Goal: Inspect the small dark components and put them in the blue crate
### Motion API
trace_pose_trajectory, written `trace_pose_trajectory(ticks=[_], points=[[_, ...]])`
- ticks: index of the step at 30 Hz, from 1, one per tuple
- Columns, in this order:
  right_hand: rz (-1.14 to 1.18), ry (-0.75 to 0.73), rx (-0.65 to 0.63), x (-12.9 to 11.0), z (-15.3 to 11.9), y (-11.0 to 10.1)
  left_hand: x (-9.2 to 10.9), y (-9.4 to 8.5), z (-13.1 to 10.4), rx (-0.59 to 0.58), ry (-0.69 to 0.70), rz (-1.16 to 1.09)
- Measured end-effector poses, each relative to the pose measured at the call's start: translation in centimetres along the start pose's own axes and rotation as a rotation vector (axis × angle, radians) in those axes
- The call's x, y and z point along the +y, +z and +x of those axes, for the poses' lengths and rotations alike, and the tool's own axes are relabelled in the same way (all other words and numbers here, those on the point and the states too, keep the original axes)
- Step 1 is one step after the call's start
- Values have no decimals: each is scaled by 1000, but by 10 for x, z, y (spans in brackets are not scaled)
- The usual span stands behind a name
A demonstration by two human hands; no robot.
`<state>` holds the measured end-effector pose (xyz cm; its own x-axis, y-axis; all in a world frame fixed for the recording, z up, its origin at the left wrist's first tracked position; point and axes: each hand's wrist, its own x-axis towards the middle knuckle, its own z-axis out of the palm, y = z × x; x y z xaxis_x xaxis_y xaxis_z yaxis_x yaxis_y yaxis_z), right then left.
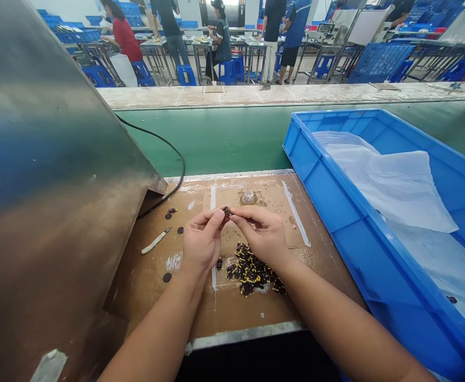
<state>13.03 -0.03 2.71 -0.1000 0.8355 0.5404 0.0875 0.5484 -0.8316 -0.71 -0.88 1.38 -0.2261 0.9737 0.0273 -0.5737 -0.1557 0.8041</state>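
Observation:
My left hand (204,236) and my right hand (263,233) meet above the cardboard-covered bench, thumbs and forefingers pinched together. Between their fingertips is a small black part with yellow bits (226,211), mostly covered by the fingers. Below my right hand lies a heap of small black parts with yellow tips (252,270). One loose dark piece (219,263) rests beside the heap, near my left wrist. To the left are a white-handled knife (156,241) and several dark round discs, one disc (167,277) lying closest to me.
A blue crate (328,196) lined with white sheets (407,185) stands at the right. A large metal housing (57,185) fills the left side, with a black cable (179,151) beside it. Beyond the green belt (216,138), several people work at tables.

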Motion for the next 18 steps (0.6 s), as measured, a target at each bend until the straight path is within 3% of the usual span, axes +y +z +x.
trace_pose_trajectory(ticks=[4,9,18], points=[[-84,-40,5,-6,0,-3,-7,-5,-6,0,200,252],[-92,16,26,-8,-1,-4,-3,-1,-13,-11,270,452],[-192,-125,35,-5,2,-9,-5,5,-10,-33,292,394]])
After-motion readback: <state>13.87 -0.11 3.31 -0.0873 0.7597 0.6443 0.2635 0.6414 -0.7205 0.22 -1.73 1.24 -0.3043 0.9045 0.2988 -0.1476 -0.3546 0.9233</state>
